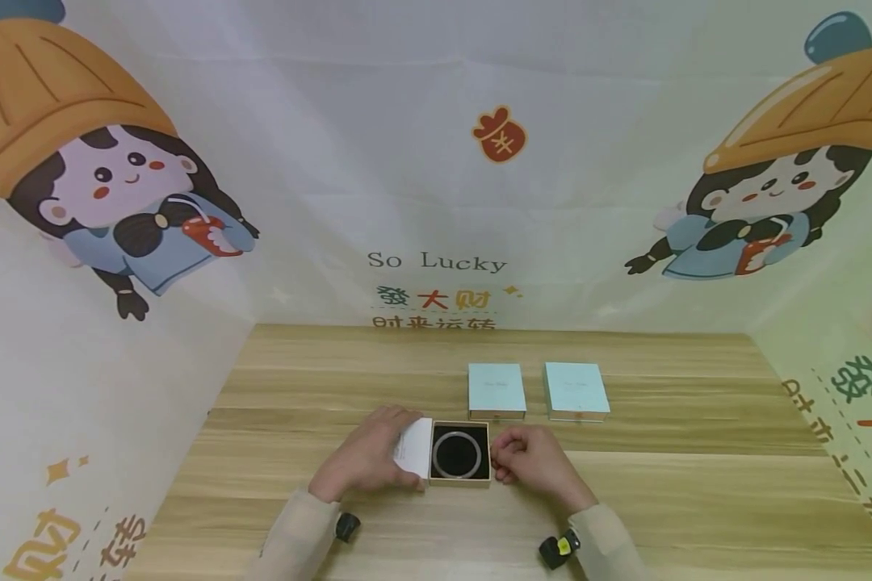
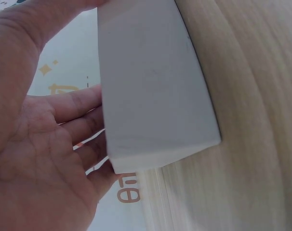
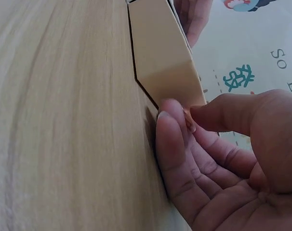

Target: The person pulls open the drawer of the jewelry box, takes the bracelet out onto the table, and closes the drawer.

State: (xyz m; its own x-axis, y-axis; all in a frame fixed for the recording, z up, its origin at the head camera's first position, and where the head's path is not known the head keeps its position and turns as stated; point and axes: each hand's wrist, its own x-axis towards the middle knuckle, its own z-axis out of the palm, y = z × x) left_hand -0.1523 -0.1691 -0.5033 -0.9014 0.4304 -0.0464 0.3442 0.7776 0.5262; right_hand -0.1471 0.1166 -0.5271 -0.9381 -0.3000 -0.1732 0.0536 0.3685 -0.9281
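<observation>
As left fingers (image 2: pixel 81 105) grip white sleeve (image 2: pixel 155 86), right fingers (image 3: pixel 171 142) pinch tab (image 3: pixel 190 125); silvery ring (image 1: pixel 456 434) in black-lined drawer (image 1: pixel 461 482).

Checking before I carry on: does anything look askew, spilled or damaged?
Nothing stands out: the round, silvery-grey bangle lies in the black-lined tan cardboard drawer, and both flat pale-blue cardboard boxes behind it show no visible damage.

Smooth, matt cardboard-like box (image 2: pixel 155 86) and wood-grained tabletop (image 1: pixel 698 484).
</observation>
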